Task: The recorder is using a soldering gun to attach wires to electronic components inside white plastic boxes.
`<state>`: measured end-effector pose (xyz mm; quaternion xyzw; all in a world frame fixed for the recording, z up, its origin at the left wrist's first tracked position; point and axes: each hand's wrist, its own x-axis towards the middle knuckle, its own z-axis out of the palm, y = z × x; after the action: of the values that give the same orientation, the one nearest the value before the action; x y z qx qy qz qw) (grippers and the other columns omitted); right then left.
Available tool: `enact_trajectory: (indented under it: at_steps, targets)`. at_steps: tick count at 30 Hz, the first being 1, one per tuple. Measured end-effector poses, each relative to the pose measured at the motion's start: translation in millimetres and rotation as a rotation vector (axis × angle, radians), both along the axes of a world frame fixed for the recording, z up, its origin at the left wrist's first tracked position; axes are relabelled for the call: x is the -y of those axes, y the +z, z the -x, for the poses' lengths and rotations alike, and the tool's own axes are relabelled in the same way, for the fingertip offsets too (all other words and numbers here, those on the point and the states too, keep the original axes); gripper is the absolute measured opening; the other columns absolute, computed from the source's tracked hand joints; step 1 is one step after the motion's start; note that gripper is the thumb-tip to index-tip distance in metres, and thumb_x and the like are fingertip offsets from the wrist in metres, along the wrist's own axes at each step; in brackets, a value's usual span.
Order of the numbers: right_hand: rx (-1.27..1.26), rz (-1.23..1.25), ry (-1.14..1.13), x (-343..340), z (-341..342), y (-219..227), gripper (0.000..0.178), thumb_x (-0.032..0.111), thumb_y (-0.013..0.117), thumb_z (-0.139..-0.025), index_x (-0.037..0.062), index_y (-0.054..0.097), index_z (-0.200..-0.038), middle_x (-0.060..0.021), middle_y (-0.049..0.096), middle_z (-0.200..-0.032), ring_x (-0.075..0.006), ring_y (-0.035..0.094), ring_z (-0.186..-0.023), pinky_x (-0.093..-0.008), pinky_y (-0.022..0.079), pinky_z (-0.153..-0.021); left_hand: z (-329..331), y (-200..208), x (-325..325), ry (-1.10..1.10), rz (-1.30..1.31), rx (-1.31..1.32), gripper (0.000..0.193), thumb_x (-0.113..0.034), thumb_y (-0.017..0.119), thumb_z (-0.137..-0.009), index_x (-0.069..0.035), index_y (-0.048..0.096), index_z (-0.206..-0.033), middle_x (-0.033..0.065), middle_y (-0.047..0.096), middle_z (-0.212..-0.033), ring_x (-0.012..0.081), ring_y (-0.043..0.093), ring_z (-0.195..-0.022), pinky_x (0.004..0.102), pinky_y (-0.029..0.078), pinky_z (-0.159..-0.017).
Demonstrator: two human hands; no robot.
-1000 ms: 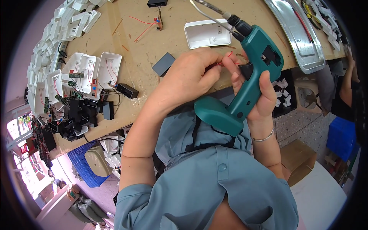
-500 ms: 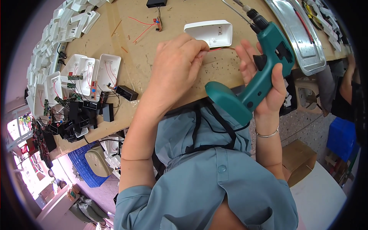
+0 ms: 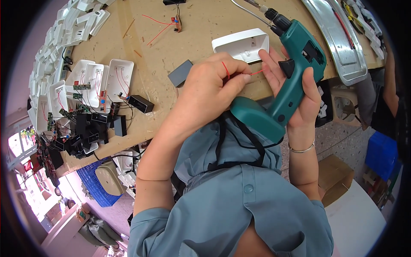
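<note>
My left hand (image 3: 214,85) is closed in a pinch on a thin red wire (image 3: 257,72) over the near part of the table. One loop of the wire rises above its fingers, and its other end reaches toward my right fingers. My right hand (image 3: 302,98) holds a green soldering gun (image 3: 295,81) with a black trigger, its thumb around the handle and its fingers stretched out beyond. The gun points to the far side, a metal feed tube beside its tip. Just beyond both hands lies a white plastic housing (image 3: 242,45). A dark grey box (image 3: 180,73) rests left of my left hand, partly covered by it.
White housings with wires (image 3: 119,79) and a heap of black boxes (image 3: 87,128) fill the left side. Many white parts (image 3: 81,25) are piled at the far left. A small board with red wires (image 3: 176,24) lies ahead. A metal tray (image 3: 338,43) stands at right.
My left hand has moved right and nearer, drawing the red wire into view and uncovering the grey box. The white housing has shifted slightly right and nearer. The soldering gun's tip has swung left.
</note>
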<state>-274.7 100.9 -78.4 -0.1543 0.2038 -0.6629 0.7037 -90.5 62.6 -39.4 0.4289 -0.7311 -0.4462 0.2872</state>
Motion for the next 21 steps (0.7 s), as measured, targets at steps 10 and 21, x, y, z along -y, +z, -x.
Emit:
enact_trajectory:
  at_steps: [10, 21]
  targets:
    - [-0.108, 0.071, 0.029, -10.0, 11.4, 0.5, 0.068, 0.034, 0.052, -0.088, -0.0041, 0.021, -0.135, -0.0289, 0.015, -0.141, -0.0402, 0.019, -0.131, -0.0436, 0.028, -0.106, 5.9, -3.4, -0.6, 0.001, 0.471, 0.233, 0.009, -0.004, 0.061, -0.075, -0.002, 0.062, -0.083, 0.0080, 0.055, -0.072, 0.0241, 0.054, -0.063, 0.0307, 0.044, -0.059]
    - [-0.242, 0.170, -0.003, -47.7, 49.4, -0.6, 0.072, 0.034, 0.055, -0.087, -0.0025, 0.019, -0.137, -0.0280, 0.009, -0.142, -0.0357, 0.027, -0.130, -0.0377, 0.041, -0.098, 15.9, -10.4, 2.6, -0.021, 0.416, 0.195, 0.007, -0.006, 0.059, -0.075, -0.001, 0.059, -0.079, 0.0087, 0.053, -0.068, 0.0197, 0.053, -0.058, 0.0288, 0.042, -0.053]
